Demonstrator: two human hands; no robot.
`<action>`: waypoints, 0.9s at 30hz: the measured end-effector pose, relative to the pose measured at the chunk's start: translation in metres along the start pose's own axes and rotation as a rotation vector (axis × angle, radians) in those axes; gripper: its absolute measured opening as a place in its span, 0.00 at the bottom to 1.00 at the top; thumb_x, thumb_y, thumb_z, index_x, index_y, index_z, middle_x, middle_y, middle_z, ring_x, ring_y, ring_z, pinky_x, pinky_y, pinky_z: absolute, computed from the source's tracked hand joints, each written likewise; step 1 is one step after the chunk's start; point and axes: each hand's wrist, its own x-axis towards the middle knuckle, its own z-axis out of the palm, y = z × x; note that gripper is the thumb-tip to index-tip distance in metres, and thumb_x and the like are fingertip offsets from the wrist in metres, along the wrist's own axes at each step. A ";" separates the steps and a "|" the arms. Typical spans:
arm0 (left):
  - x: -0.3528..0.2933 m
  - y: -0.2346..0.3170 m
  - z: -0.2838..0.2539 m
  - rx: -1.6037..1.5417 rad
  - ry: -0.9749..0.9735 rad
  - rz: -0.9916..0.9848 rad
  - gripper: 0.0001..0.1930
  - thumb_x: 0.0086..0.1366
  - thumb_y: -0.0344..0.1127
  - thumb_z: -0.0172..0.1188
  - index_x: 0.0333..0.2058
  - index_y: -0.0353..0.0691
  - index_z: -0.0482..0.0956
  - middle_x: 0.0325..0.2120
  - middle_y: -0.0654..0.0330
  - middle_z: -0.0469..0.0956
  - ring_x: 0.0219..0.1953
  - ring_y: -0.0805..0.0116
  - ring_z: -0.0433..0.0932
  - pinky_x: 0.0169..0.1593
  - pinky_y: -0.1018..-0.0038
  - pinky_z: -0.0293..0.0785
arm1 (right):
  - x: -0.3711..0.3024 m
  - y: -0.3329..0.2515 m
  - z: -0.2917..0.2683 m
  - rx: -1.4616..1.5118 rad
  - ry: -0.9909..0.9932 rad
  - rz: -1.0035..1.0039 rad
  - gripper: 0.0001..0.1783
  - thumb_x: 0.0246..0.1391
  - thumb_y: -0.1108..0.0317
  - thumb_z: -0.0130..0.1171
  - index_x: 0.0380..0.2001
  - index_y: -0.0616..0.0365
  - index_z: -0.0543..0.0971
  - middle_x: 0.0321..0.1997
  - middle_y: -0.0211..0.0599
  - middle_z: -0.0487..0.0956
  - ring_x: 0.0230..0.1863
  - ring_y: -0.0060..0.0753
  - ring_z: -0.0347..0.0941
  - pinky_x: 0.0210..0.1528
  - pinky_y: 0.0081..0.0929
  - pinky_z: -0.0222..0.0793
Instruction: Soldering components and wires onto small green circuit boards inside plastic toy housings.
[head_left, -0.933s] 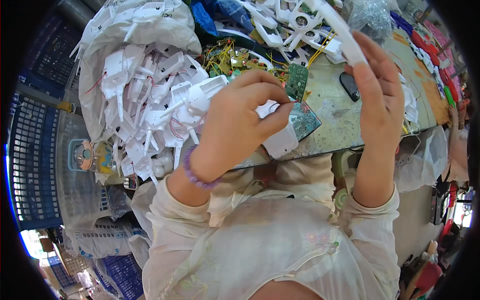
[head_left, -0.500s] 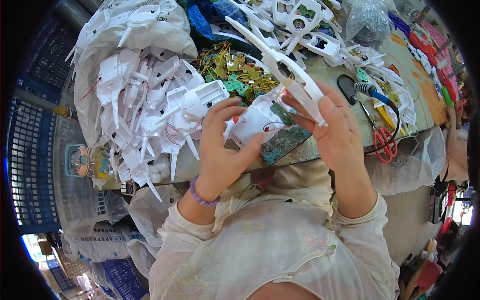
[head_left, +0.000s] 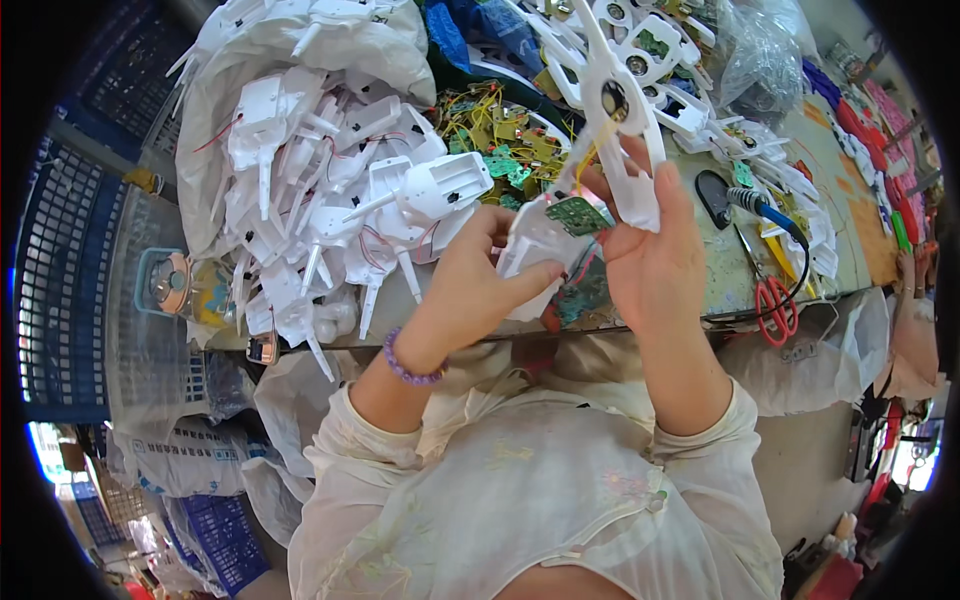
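In my left hand (head_left: 470, 275) is a white plastic housing (head_left: 532, 238), gripped by its edge between thumb and fingers. My right hand (head_left: 655, 265) grips a long white plastic frame (head_left: 632, 198), which stands tilted upward with a round dark part (head_left: 614, 100) set in it. Between the two pieces sits a small green circuit board (head_left: 577, 215), against the housing's upper edge. Thin yellow wires (head_left: 590, 158) run from the board up toward the frame. Some of my right fingers are hidden behind the frame.
White housings with red wires (head_left: 290, 200) pile up at the left beside a white sack (head_left: 200, 150). Wired circuit boards (head_left: 510, 135) lie behind my hands. At the right are red-handled scissors (head_left: 775, 305), a blue-handled soldering iron (head_left: 760, 205) and more white frames (head_left: 670, 45).
The white frame has swung more upright in my right hand. The circuit board now faces up more plainly, and the housing has turned in my left hand. The whole view has shifted slightly.
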 end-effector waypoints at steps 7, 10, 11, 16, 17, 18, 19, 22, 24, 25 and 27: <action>-0.030 0.002 0.008 -1.011 -0.004 -0.210 0.24 0.67 0.44 0.47 0.58 0.42 0.58 0.45 0.57 0.73 0.43 0.65 0.76 0.44 0.68 0.76 | 0.017 0.015 0.030 -0.240 -0.416 -0.263 0.25 0.58 0.67 0.54 0.56 0.64 0.63 0.52 0.37 0.71 0.50 0.26 0.69 0.53 0.24 0.63; -0.034 0.006 0.002 -1.334 -0.149 -0.197 0.28 0.68 0.59 0.39 0.58 0.47 0.62 0.47 0.63 0.74 0.45 0.67 0.76 0.45 0.67 0.76 | 0.007 0.026 0.016 -0.439 -0.629 -0.327 0.31 0.54 0.69 0.57 0.60 0.64 0.60 0.53 0.39 0.70 0.50 0.27 0.69 0.54 0.26 0.62; -0.034 0.001 0.001 -1.345 -0.146 -0.195 0.27 0.68 0.58 0.39 0.57 0.47 0.63 0.47 0.63 0.74 0.46 0.67 0.76 0.46 0.68 0.75 | 0.000 0.026 0.015 -0.456 -0.663 -0.269 0.34 0.53 0.67 0.58 0.61 0.64 0.58 0.54 0.41 0.70 0.52 0.30 0.69 0.55 0.29 0.63; -0.048 -0.023 0.003 -1.190 -0.008 -0.122 0.25 0.68 0.47 0.46 0.59 0.43 0.61 0.55 0.57 0.68 0.55 0.61 0.71 0.56 0.61 0.69 | -0.019 0.033 -0.007 -0.795 -0.715 -0.424 0.36 0.53 0.66 0.60 0.61 0.65 0.58 0.55 0.44 0.68 0.55 0.32 0.66 0.57 0.31 0.60; -0.047 -0.017 0.005 -1.177 0.055 -0.116 0.24 0.67 0.39 0.50 0.59 0.42 0.60 0.54 0.57 0.69 0.54 0.61 0.72 0.55 0.62 0.70 | -0.027 0.037 -0.008 -0.619 -0.599 -0.344 0.34 0.53 0.66 0.59 0.60 0.66 0.59 0.57 0.45 0.66 0.56 0.34 0.64 0.58 0.31 0.58; -0.048 -0.015 0.005 -1.166 0.125 -0.109 0.25 0.64 0.34 0.52 0.58 0.44 0.58 0.50 0.59 0.71 0.50 0.62 0.73 0.52 0.65 0.72 | -0.034 0.037 -0.004 -0.607 -0.524 -0.325 0.32 0.54 0.66 0.58 0.59 0.66 0.61 0.59 0.44 0.64 0.57 0.36 0.63 0.59 0.32 0.58; -0.048 -0.014 0.005 -1.154 0.197 -0.103 0.27 0.61 0.28 0.55 0.57 0.45 0.57 0.46 0.60 0.72 0.47 0.63 0.75 0.49 0.68 0.73 | -0.039 0.037 -0.008 -0.778 -0.466 -0.340 0.30 0.54 0.67 0.58 0.58 0.66 0.62 0.58 0.46 0.65 0.57 0.37 0.64 0.58 0.33 0.59; -0.054 -0.016 0.012 -0.976 0.397 0.037 0.26 0.60 0.24 0.52 0.57 0.43 0.59 0.49 0.57 0.71 0.51 0.61 0.73 0.54 0.63 0.70 | -0.050 0.052 -0.001 -0.910 -0.479 -0.404 0.30 0.52 0.68 0.59 0.57 0.66 0.65 0.57 0.52 0.67 0.57 0.44 0.65 0.58 0.34 0.60; -0.061 -0.024 0.015 -1.126 0.352 0.237 0.26 0.63 0.33 0.50 0.60 0.43 0.56 0.53 0.54 0.68 0.57 0.58 0.67 0.60 0.61 0.63 | -0.055 0.059 0.000 -1.110 -0.455 -0.522 0.29 0.50 0.67 0.60 0.55 0.67 0.68 0.57 0.54 0.67 0.56 0.50 0.66 0.57 0.37 0.61; -0.062 -0.033 0.021 -1.254 0.332 0.342 0.31 0.64 0.39 0.50 0.63 0.45 0.50 0.57 0.53 0.65 0.58 0.58 0.66 0.62 0.60 0.61 | -0.059 0.058 0.006 -1.191 -0.439 -0.555 0.29 0.50 0.66 0.61 0.54 0.68 0.69 0.57 0.54 0.67 0.55 0.50 0.66 0.56 0.38 0.62; -0.076 -0.026 0.025 -1.232 0.325 0.308 0.43 0.61 0.34 0.54 0.67 0.50 0.34 0.57 0.57 0.60 0.56 0.67 0.65 0.57 0.70 0.64 | -0.070 0.058 0.012 -1.192 -0.429 -0.579 0.30 0.49 0.65 0.62 0.55 0.68 0.69 0.56 0.55 0.68 0.55 0.52 0.66 0.56 0.39 0.63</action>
